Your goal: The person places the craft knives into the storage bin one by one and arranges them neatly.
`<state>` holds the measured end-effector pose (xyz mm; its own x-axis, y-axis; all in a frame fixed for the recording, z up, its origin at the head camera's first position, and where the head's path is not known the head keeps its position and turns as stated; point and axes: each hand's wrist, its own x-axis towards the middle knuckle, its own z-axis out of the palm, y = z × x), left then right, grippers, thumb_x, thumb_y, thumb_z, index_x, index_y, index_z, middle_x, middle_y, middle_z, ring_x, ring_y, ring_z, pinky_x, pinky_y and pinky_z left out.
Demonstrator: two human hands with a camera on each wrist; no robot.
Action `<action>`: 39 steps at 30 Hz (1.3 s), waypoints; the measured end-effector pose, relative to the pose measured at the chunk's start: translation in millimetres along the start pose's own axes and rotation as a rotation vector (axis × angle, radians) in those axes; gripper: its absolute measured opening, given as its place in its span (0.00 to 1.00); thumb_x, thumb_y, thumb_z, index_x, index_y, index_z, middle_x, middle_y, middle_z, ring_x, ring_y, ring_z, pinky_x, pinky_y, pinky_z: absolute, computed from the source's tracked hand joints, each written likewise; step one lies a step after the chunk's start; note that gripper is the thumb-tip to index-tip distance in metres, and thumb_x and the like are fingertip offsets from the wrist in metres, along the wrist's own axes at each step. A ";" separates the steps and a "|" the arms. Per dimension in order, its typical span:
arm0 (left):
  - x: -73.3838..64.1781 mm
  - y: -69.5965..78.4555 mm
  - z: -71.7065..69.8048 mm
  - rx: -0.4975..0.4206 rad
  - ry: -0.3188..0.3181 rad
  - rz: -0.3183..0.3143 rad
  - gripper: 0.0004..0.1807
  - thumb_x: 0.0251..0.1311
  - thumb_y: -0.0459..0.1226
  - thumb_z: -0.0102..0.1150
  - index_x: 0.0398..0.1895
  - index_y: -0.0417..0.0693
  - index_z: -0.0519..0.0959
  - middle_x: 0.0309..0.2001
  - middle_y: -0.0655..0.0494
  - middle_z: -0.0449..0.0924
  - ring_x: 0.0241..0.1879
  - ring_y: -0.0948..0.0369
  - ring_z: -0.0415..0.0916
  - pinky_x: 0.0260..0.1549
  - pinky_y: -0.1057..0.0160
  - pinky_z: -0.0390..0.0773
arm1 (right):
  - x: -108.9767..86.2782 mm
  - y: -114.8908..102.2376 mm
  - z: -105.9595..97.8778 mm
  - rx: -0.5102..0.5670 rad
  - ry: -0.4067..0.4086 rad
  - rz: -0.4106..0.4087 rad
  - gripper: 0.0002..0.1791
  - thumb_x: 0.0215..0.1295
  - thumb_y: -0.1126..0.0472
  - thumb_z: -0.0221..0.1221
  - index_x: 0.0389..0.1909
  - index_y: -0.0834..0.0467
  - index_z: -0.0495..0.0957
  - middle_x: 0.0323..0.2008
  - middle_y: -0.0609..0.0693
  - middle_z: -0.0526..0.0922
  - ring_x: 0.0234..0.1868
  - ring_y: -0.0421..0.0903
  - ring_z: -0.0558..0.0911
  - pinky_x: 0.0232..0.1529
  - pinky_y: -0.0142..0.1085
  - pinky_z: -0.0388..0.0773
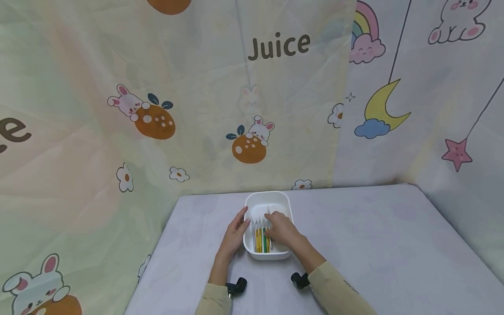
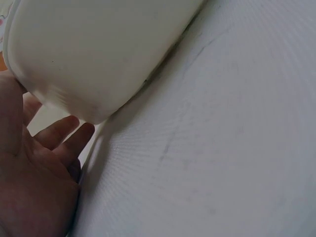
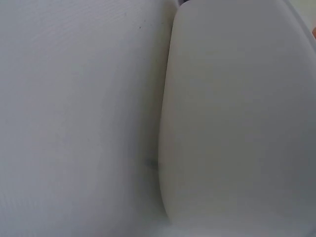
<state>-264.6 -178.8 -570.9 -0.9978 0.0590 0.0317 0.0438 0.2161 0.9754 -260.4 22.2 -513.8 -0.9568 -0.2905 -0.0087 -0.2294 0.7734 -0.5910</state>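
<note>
A white rounded tray (image 1: 267,257) stands on the table. Inside lies a row of slim fork-like utensils (image 1: 261,240), side by side, with yellow and green handles toward me and pale heads away; they are too small to make out fully. My left hand (image 1: 233,236) rests against the tray's left side; in the left wrist view, its fingers (image 2: 74,140) reach along the outer wall at a corner. My right hand (image 1: 282,228) is bent over the tray, thumb and forefinger at the rightmost utensil. Whether they pinch it is hidden. The right wrist view shows only the tray's outer wall (image 3: 237,118) and table.
The white-covered table (image 1: 374,245) extends on both sides of the tray. A printed cloth (image 1: 212,96) with rabbits and oranges hangs behind it. Black wrist-worn devices (image 1: 237,286) sit at both cuffs, above the table's near part.
</note>
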 end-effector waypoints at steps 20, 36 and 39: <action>-1.3 0.2 0.1 -0.008 -0.004 -0.001 0.26 0.78 0.48 0.53 0.76 0.75 0.67 0.82 0.63 0.58 0.83 0.53 0.50 0.80 0.42 0.53 | 0.2 -1.6 7.4 -0.022 -0.058 0.047 0.29 0.62 0.62 0.72 0.65 0.60 0.79 0.65 0.58 0.82 0.58 0.53 0.85 0.64 0.52 0.81; 0.7 -1.5 0.3 -0.005 0.001 0.002 0.26 0.77 0.50 0.54 0.76 0.75 0.67 0.81 0.64 0.58 0.83 0.53 0.50 0.80 0.42 0.52 | -3.7 -2.6 4.9 -0.057 -0.056 0.020 0.27 0.64 0.59 0.72 0.63 0.61 0.81 0.55 0.57 0.87 0.38 0.43 0.84 0.50 0.43 0.87; 1.1 -1.1 0.0 -0.005 0.003 -0.006 0.26 0.78 0.50 0.53 0.76 0.75 0.67 0.81 0.65 0.58 0.83 0.54 0.50 0.80 0.43 0.52 | -4.1 -2.2 5.6 -0.045 -0.049 0.030 0.28 0.64 0.59 0.72 0.65 0.60 0.80 0.57 0.58 0.86 0.39 0.44 0.84 0.47 0.40 0.87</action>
<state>-265.7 -179.0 -571.9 -0.9981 0.0548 0.0269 0.0379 0.2117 0.9766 -254.9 18.6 -517.0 -0.9536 -0.2935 -0.0663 -0.2097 0.8061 -0.5534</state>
